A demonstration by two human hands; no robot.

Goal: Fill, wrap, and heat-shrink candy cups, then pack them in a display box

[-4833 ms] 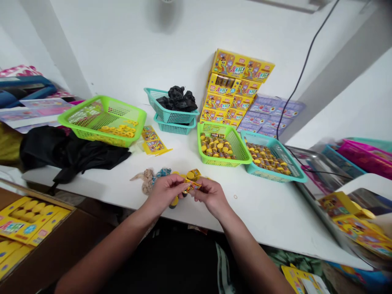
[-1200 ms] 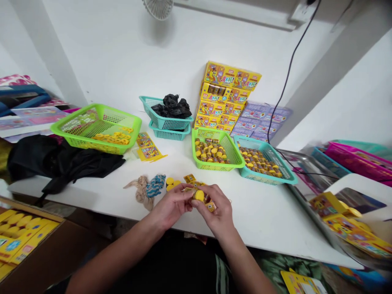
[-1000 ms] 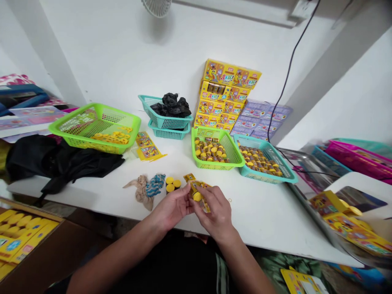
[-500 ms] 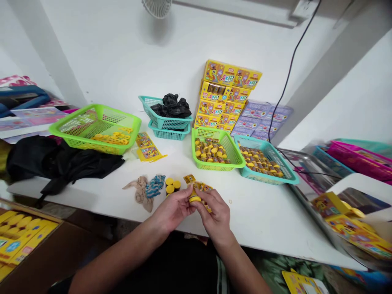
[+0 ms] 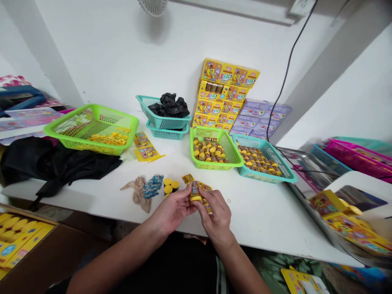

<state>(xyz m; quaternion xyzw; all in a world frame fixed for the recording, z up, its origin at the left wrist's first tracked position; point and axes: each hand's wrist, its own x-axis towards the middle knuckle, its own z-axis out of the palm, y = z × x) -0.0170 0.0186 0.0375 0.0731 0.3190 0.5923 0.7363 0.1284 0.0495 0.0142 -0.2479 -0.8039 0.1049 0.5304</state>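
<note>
A small yellow-lidded jar [image 5: 196,192] with a printed label around it is held between both hands, its yellow end toward me. My left hand [image 5: 176,208] pinches its left side, and my right hand [image 5: 216,210] has fingers and thumb closed on the right side. Under and behind the hands lie printed yellow label sheets [image 5: 187,178], partly covered. Just left of them several dark jars with yellow lids [image 5: 168,189] stand in a group. Beside those are a tan cloth [image 5: 139,194] and a blue striped cloth [image 5: 153,186].
A green basket [image 5: 235,159] and a teal basket [image 5: 289,173] hold many small jars. Stacked yellow boxes [image 5: 226,77] stand by the wall. Another green basket [image 5: 70,141] holds yellow pieces. A black umbrella [image 5: 61,163] lies left; a metal tray [image 5: 312,212] is right.
The jar has turned in my fingers, so its printed label now shows more. Both hands stay in nearly the same place. The whole view has shifted slightly.
</note>
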